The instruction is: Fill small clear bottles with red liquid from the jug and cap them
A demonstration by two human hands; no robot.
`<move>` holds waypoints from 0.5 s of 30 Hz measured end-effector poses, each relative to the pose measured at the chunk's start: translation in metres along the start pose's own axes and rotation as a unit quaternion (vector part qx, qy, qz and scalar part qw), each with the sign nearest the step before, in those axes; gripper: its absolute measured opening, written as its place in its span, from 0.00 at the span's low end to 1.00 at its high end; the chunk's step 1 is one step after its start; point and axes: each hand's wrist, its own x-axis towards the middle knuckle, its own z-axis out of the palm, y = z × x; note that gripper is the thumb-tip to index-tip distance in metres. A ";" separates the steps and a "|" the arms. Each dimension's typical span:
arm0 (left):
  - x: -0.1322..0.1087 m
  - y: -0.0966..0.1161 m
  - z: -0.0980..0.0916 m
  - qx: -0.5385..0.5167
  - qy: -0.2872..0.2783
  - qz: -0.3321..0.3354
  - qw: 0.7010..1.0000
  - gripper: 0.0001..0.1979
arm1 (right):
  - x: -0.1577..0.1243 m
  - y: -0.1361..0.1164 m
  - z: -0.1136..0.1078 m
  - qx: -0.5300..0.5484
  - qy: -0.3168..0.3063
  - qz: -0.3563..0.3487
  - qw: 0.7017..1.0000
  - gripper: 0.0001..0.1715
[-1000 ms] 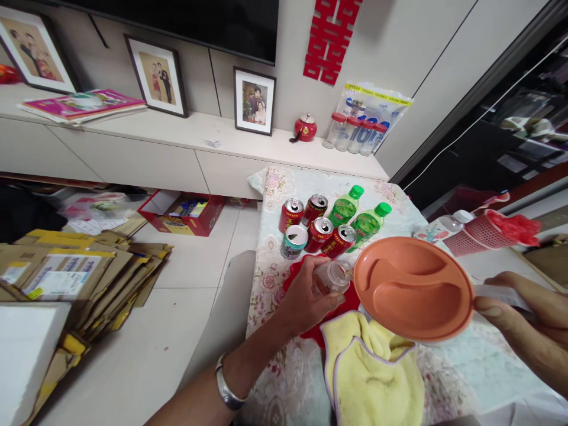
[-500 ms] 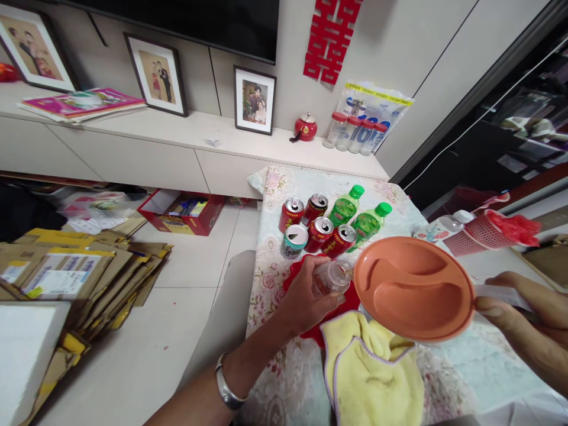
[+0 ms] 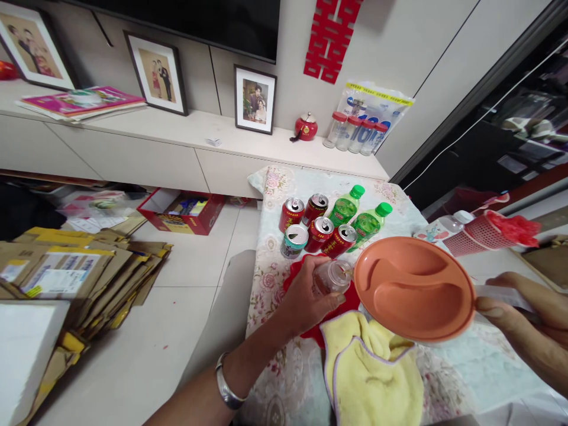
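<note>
The table [image 3: 492, 355], covered with a floral cloth [image 3: 268, 281], bore four red cans [image 3: 319, 235], a teal-banded can [image 3: 293, 242] and two green-capped bottles [image 3: 367, 226], all standing close together. Nearer lay a partly hidden red mat [image 3: 317, 336] and a rumpled yellow towel [image 3: 377, 378] with purple edging.

A pale panelled wall [image 3: 381, 47] rises beyond the grip, with a black television [image 3: 222, 18] and a red paper cutout [image 3: 332, 38] on it; along its foot runs a long white cabinet [image 3: 146, 151], three framed photos [image 3: 256, 99] standing on top; light floor tiles [image 3: 155, 331] spread left of the grip; a flowered tablecloth [image 3: 270, 278] lies beneath it; dark, cluttered shelving [image 3: 519, 133] stands farther right; soft light fills the room.
</note>
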 end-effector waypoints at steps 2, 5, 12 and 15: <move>0.000 0.000 0.000 0.000 0.000 0.004 1.000 0.31 | 0.001 0.000 0.000 0.003 0.001 0.002 1.000 0.18; 0.000 0.000 0.000 0.004 -0.001 0.002 1.000 0.32 | 0.000 0.002 0.000 0.001 0.000 0.004 1.000 0.18; 0.000 -0.002 0.000 -0.006 -0.002 -0.008 1.000 0.32 | -0.005 0.000 0.001 0.038 -0.008 0.073 0.997 0.13; 0.000 -0.002 0.000 -0.005 -0.002 -0.008 1.000 0.32 | -0.005 -0.006 -0.001 0.050 -0.017 0.137 0.989 0.11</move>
